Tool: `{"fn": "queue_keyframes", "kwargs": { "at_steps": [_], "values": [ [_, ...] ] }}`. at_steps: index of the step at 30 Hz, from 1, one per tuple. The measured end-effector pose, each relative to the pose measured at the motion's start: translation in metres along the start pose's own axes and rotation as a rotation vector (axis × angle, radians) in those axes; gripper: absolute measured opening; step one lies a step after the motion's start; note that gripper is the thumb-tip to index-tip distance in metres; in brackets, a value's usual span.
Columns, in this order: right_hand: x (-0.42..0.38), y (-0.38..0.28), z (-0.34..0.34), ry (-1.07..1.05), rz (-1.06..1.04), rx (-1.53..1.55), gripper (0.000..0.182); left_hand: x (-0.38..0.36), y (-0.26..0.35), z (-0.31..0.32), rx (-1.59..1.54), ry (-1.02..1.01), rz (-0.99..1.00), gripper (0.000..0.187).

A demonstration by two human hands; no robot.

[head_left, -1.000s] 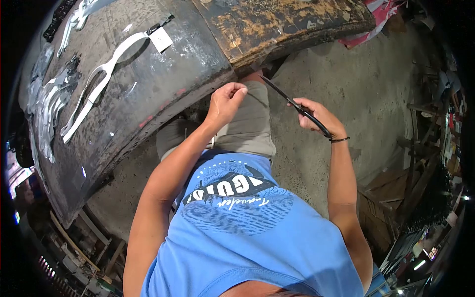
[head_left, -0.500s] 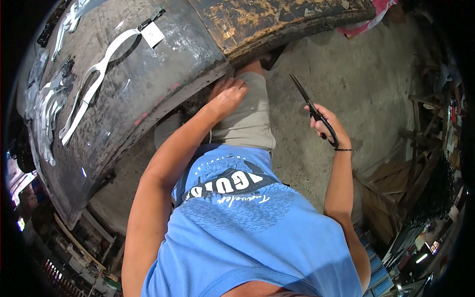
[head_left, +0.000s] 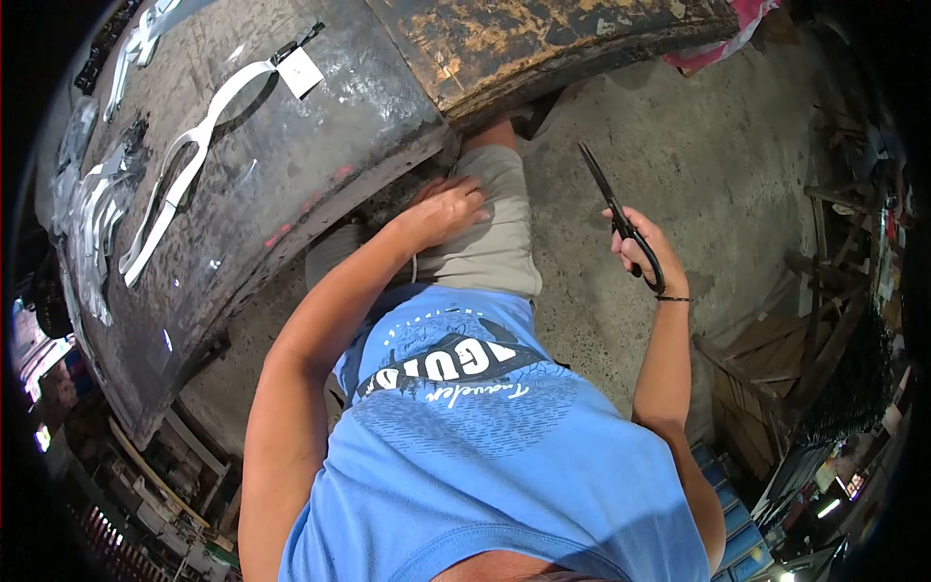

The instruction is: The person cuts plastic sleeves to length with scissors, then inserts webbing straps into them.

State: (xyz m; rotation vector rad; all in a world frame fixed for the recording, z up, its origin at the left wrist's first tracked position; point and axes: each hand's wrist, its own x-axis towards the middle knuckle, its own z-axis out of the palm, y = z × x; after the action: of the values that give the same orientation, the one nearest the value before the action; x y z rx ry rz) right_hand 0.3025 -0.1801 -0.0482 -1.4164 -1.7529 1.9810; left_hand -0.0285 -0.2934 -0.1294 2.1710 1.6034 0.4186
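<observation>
A pair of black scissors (head_left: 621, 218) is in my right hand (head_left: 642, 254), which is closed around the handles. The blades point up and away to the left, seemingly together, above the concrete floor. My left hand (head_left: 448, 210) lies on the beige shorts (head_left: 475, 254) over my thigh, just below the worktable's edge. Its fingers are loosely bent and slightly apart, with nothing seen in them. On the dark worktable (head_left: 330, 126) lies a white strap (head_left: 231, 92) with a black end and a white tag (head_left: 300, 72).
More white straps (head_left: 100, 199) are bunched at the table's left side, with another bundle (head_left: 136, 53) farther back. A worn brown board (head_left: 543, 44) adjoins the table. Wooden pieces (head_left: 752, 388) stand at the right. A pink and white cloth or bag (head_left: 722, 39) shows at the upper right.
My right hand and the scissors have shifted slightly right and down. My left hand has slid a little down along the thigh, its fingers a bit more spread.
</observation>
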Motion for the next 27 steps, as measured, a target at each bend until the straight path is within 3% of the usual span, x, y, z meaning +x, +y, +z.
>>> {"fn": "queue_keyframes", "kwargs": {
  "at_steps": [7, 9, 16, 22, 27],
  "values": [
    [-0.002, 0.004, -0.006, 0.005, 0.001, 0.032, 0.063, 0.003, 0.018, -0.021, -0.056, 0.024, -0.033, 0.021],
    [-0.002, -0.001, -0.007, 0.009, 0.018, 0.056, 0.065, 0.020, 0.028, -0.038, -0.083, 0.251, 0.084, 0.015],
    [-0.007, 0.007, -0.007, 0.052, -0.030, 0.090, 0.067, 0.101, 0.058, -0.112, 0.068, 0.644, 0.238, 0.025],
    [-0.011, 0.014, 0.000, 0.100, -0.041, 0.115, 0.072, 0.150, 0.051, -0.139, 0.255, 0.620, 0.171, 0.038],
    [-0.012, 0.016, 0.005, 0.130, -0.079, 0.181, 0.070, 0.167, 0.038, -0.141, 0.373, 0.426, 0.051, 0.034]
  ]
}}
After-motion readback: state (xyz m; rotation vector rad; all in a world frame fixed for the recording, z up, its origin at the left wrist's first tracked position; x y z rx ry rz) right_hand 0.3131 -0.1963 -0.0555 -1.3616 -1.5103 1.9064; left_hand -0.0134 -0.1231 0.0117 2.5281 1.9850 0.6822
